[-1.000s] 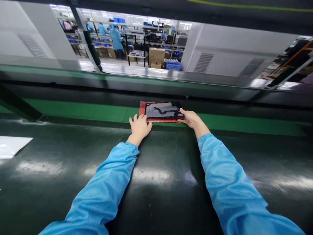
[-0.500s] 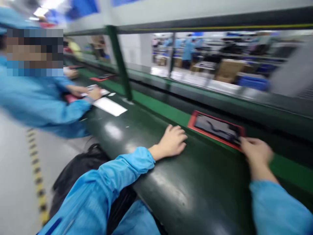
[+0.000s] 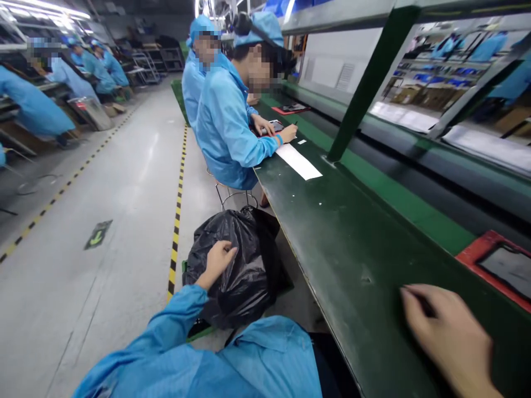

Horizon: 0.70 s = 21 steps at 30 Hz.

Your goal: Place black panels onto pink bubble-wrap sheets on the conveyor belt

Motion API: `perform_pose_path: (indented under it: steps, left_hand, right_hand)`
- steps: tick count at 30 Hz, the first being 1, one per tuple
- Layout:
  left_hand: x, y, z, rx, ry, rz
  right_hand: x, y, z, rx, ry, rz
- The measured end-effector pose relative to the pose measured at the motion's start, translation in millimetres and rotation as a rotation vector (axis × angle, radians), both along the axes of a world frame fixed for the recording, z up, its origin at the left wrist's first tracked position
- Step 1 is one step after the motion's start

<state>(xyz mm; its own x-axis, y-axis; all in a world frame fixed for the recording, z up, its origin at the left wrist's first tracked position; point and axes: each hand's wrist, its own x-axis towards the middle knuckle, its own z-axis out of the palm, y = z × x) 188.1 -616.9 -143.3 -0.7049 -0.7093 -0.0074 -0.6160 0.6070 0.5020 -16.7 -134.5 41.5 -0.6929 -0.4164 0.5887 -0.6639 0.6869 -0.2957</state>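
My left hand [image 3: 218, 260] reaches down beside the bench and rests on a black plastic bag [image 3: 243, 265] on the floor, fingers spread, holding nothing that I can see. My right hand [image 3: 448, 331] lies blurred on the dark green bench top [image 3: 344, 232], fingers apart, empty. A red tray [image 3: 477, 251] carrying a dark flat panel [image 3: 508, 268] sits on the green belt strip at the far right, a little beyond my right hand and apart from it.
Two co-workers in blue coats [image 3: 226, 119] sit further along the bench, one with hands on a small device. A white sheet [image 3: 298, 161] lies on the bench. A green post [image 3: 365, 83] rises from the bench. Grey floor with yellow-black tape [image 3: 176, 221] on the left.
My view has swung left. My left hand left the bench top and dropped onto the black bag. My right hand came off the red tray and now lies on the bench.
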Motion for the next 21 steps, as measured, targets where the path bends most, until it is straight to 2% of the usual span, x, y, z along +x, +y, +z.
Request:
perform_pose_path:
  steps: [2,4,7,9,11,12,14,19,21]
  left_hand:
    - [-28.8,-32.0,4.6,-0.115,-0.089,-0.062]
    - [-67.7,-61.3,15.6,-0.161,-0.120,-0.105]
    - [-127.7,-98.3,27.6,-0.201,-0.222,-0.195]
    - [-157.7,-112.7,25.3,-0.192,-0.321,-0.261]
    - [-171.4,-110.8,14.0,-0.148,-0.436,-0.342]
    - [-170.2,-101.8,5.9,-0.117,-0.491,-0.392]
    - [-150.3,-67.3,-12.7,-0.046,-0.582,-0.503]
    - [-38.7,61.4,-60.7,0.217,-0.689,-0.699]
    - [-2.8,97.2,-73.8,0.337,-0.701,-0.697]
  right_hand:
    - [14.4,-44.8,-14.5,0.072,0.082,0.230]
    - [20.2,-99.4,-24.8,0.158,0.062,0.356]
    - [15.2,-166.5,-29.5,0.243,-0.014,0.367]
    - [7.4,-190.1,-29.8,0.289,-0.071,0.306]
    - [-0.2,-198.4,-30.5,0.290,-0.137,0.255]
    - [-3.2,-198.9,-30.9,0.266,-0.172,0.249]
    - [-6.7,-196.8,-31.6,0.201,-0.231,0.270]
    - [-5.7,-194.0,-29.6,0.137,-0.281,0.284]
    - [-5.2,-194.6,-28.2,0.136,-0.277,0.284]
